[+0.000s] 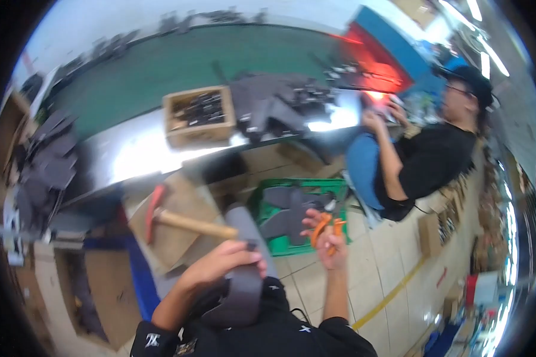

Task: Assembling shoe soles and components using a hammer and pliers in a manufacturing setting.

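My left hand (231, 260) is closed around a dark grey flat piece with rounded ends (242, 300), which lies over my lap and reaches up past my fingers. A small dark bit shows by its thumb. To the right, my right hand (332, 249) grips orange-handled scissors (320, 228), their blades pointing up and away from me. Just beyond my left hand is a hammer (193, 225) with a red head and wooden handle, resting on brown cardboard (171, 253). A green crate (292, 249) with more grey pieces stands between and beyond my hands.
A metal-edged bench (140, 152) with a green surface runs across the far side. On it are a wooden box (199, 134) of small dark parts and a grey pile (274, 107). At right, a person (438, 154) works near a red glow. An open carton (110, 291) stands left.
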`<state>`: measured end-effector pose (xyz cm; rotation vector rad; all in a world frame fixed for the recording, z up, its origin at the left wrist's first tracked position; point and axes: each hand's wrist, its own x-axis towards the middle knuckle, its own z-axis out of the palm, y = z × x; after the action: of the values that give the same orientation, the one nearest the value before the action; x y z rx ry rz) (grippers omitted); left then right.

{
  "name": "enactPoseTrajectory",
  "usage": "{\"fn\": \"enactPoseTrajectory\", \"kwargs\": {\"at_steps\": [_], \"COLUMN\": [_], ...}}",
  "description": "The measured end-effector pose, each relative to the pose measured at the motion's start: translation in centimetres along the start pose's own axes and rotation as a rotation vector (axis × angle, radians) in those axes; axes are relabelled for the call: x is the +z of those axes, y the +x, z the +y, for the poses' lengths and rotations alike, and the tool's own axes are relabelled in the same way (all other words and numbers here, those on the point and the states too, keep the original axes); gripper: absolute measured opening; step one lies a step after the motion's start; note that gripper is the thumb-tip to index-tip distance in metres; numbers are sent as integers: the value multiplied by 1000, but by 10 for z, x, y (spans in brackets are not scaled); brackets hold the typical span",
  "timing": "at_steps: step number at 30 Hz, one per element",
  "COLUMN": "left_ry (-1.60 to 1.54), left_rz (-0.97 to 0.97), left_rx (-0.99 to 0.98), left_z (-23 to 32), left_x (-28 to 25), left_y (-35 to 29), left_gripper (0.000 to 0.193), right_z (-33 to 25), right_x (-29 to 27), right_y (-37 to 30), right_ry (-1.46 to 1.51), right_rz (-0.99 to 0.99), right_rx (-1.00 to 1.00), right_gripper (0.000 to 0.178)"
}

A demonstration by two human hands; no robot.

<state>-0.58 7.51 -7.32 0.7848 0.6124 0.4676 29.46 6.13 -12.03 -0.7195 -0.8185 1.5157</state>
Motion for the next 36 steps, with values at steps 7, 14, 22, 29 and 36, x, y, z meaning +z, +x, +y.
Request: {"fn": "enactPoseTrajectory", "kwargs": {"at_steps": [7,14,22,29,36], "left_ry": [76,63,91,73,126], "left_rz": [-95,-69,-47,-26,64], "left_rx": [154,168,172,172,105], "left_z": [1,9,5,3,7], "left_x": [2,3,0,-4,-3], "left_y": [-6,-25,-28,-29,-36], "left_gripper": [28,27,26,26,28], "right_z": [-52,-82,-90,-86,-83], "right_x": [65,108,126,133,137], "right_y": [20,34,40,42,42], "right_ry": [-776,-1317,-1466,-1465,-1381], "right_rz": [-439,-895,-914,-889,-820], "right_rx": [129,158,178,153,229], "right_gripper": [38,37,36,36,40]}}
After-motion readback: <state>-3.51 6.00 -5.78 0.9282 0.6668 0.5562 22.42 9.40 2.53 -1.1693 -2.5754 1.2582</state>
